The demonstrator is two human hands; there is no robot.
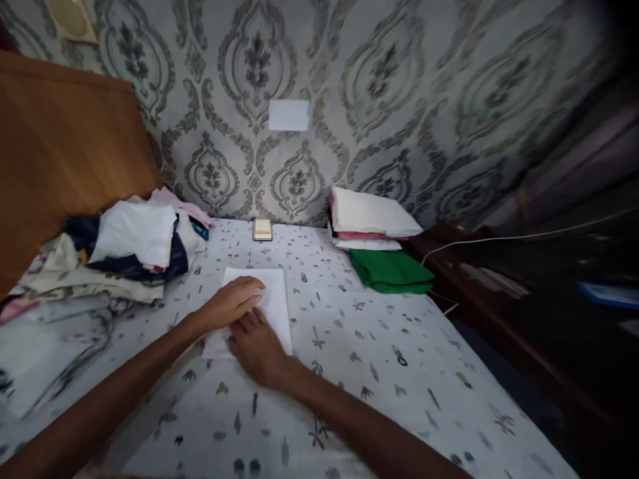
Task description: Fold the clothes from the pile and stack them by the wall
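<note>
Your left hand [232,303] and right hand [258,347] press flat on folded white cloth [275,307]; neither grasps it; patterned bedsheet [344,359] beneath.

1 head-worn camera looks forward and down over the patterned bedsheet [344,359], facing the damask wallpaper [319,60] beyond.

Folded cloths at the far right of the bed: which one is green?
The lowest, nearest one, lying on the sheet just in front of the folded stack; the stack's visible layers are white and pink.
</note>
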